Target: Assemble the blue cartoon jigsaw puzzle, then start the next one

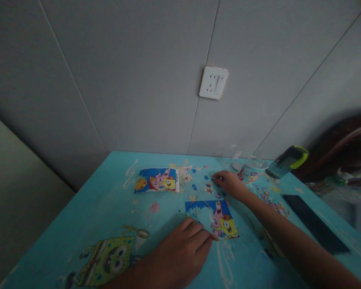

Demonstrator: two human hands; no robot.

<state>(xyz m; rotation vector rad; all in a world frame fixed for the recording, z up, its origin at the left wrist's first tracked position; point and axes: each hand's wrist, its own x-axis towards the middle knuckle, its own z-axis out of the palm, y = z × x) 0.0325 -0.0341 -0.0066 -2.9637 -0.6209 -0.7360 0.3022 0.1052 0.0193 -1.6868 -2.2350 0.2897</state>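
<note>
A partly assembled jigsaw puzzle (228, 224) lies in front of me, with pink and yellow cartoon figures at its right and a gap in the upper left and middle. My left hand (188, 249) is closed at its lower left edge, fingers curled and partly covering it. Farther off, my right hand (230, 184) pinches at a small dark jigsaw piece (213, 179), mostly hidden by the fingertips. Several loose blue jigsaw pieces (194, 187) and yellow-patterned ones (208, 190) are scattered beside that hand.
A picture sheet (159, 180) lies at the back left of the turquoise table cover (99, 208). Behind my right hand stand a clear container (254, 164) and a dark bottle with a lime trim (289, 160). A dark flat strip (315, 224) lies at the right.
</note>
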